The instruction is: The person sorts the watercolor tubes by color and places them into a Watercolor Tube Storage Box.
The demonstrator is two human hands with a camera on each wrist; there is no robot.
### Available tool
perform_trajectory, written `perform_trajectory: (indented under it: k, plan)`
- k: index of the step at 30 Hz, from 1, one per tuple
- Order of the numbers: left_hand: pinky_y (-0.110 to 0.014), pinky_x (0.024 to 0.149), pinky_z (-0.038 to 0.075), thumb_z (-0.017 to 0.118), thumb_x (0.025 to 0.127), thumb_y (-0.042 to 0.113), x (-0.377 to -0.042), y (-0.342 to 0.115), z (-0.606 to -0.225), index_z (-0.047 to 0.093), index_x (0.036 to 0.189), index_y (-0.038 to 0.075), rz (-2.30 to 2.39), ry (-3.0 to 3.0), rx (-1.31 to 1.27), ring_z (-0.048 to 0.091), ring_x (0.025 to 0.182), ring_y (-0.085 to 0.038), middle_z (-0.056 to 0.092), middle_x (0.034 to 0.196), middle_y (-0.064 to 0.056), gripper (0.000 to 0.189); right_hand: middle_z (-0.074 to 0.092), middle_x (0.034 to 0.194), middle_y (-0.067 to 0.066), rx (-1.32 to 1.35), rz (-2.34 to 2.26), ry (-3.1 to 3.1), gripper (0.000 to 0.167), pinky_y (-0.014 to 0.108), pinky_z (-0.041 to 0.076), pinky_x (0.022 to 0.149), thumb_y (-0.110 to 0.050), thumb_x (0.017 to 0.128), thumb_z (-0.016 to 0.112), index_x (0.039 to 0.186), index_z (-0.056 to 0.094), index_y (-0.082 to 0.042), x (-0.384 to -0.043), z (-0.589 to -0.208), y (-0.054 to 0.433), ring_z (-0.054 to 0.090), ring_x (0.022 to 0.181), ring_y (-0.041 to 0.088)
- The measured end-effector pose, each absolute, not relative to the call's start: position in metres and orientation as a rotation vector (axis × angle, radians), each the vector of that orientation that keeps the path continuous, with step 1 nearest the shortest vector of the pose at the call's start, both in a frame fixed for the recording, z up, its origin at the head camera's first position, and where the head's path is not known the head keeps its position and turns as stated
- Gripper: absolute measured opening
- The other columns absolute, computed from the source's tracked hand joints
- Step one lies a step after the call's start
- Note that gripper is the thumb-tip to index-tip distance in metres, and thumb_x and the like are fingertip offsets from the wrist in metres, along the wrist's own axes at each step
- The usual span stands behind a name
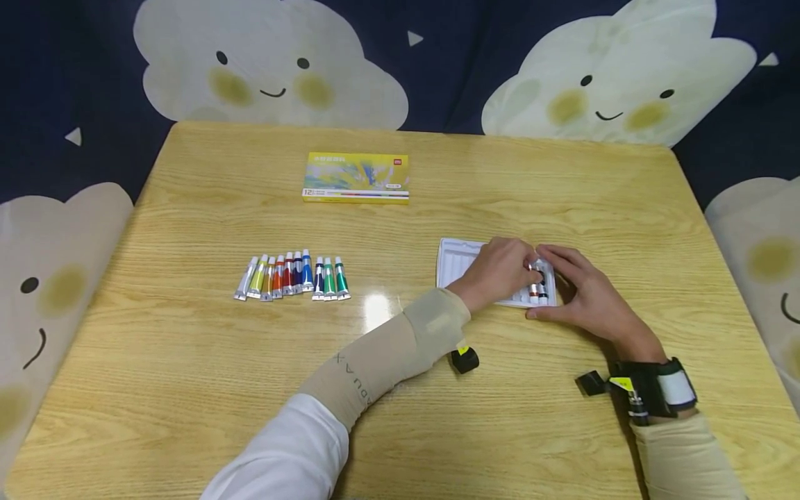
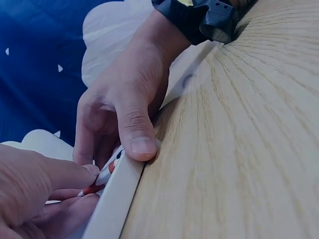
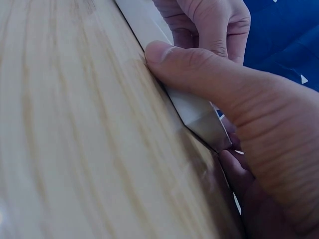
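Note:
A white plastic tray (image 1: 455, 262) with moulded slots lies right of the table's middle. In its right end sit two small paint tubes, one with a red-brown band and one dark tube (image 1: 542, 286). My left hand (image 1: 496, 269) reaches over the tray and pinches the red-brown paint tube (image 2: 93, 188) between thumb and fingers. Around the tray's right end, my right hand (image 1: 587, 295) grips it, the thumb (image 3: 172, 55) against the near wall and the fingers at the far side. Part of the tray is hidden beneath my left hand.
Several paint tubes (image 1: 288, 274) in different colours lie in a row on the left of the wooden table (image 1: 187, 389). A yellow paint box (image 1: 356, 178) lies flat farther back. Dark cloth with cloud faces hangs behind the table.

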State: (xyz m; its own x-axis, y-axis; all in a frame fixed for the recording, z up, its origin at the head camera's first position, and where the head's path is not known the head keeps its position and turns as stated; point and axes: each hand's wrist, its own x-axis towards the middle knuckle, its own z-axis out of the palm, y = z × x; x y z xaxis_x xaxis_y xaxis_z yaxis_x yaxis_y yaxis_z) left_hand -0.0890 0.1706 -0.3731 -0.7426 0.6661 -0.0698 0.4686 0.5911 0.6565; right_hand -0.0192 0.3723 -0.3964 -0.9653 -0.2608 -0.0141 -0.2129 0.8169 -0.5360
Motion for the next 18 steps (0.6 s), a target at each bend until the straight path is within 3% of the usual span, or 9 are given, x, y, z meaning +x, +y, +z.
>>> perform_trajectory:
  k: [4,8,10,14,18]
  plan:
    - [-0.015,0.061,0.04,0.072,0.098,0.03,-0.0891,0.1712,-0.3732,0.077,0.095,0.015,0.856,2.53,0.962,0.053,0.073,-0.004,0.068,0.088,0.006,0.016,0.041,0.162,0.013,-0.39,-0.841,2.914,0.109,0.051,0.038,0.112,-0.033,0.07,0.097,0.161,0.038,-0.018,-0.0196,-0.3973,0.373,0.043,0.144,0.04]
    - [-0.017,0.058,0.036,0.073,0.097,0.032,-0.0891,0.1711,-0.3739,0.061,0.074,0.018,0.816,2.545,1.024,0.048,0.071,-0.006,0.05,0.072,0.006,0.03,0.041,0.162,0.01,-0.406,-0.833,2.929,0.108,0.03,0.035,0.112,-0.032,0.071,0.096,0.161,0.038,-0.02,-0.0196,-0.397,0.3737,0.043,0.144,0.038]
    - [-0.017,0.058,0.035,0.073,0.097,0.033,-0.0882,0.1708,-0.3729,0.059,0.073,0.019,0.804,2.55,1.036,0.047,0.072,-0.006,0.049,0.071,0.007,0.032,0.041,0.162,0.01,-0.409,-0.831,2.931,0.108,0.028,0.035,0.111,-0.032,0.071,0.096,0.161,0.038,-0.02,-0.0195,-0.3967,0.3741,0.043,0.144,0.039]
    - [-0.017,0.058,0.036,0.073,0.097,0.033,-0.0862,0.1713,-0.3723,0.059,0.074,0.018,0.781,2.545,1.049,0.048,0.073,-0.007,0.05,0.074,0.006,0.032,0.041,0.162,0.01,-0.401,-0.826,2.927,0.108,0.038,0.036,0.111,-0.032,0.071,0.096,0.161,0.038,-0.02,-0.0193,-0.3973,0.3745,0.042,0.146,0.039]
    - [-0.018,0.062,0.04,0.07,0.099,0.033,-0.0837,0.1713,-0.3728,0.06,0.076,0.018,0.729,2.548,1.095,0.051,0.079,-0.008,0.055,0.078,0.005,0.03,0.04,0.163,0.009,-0.391,-0.834,2.926,0.108,0.023,0.032,0.112,-0.032,0.071,0.097,0.161,0.038,-0.022,-0.0189,-0.3989,0.3746,0.042,0.146,0.037]
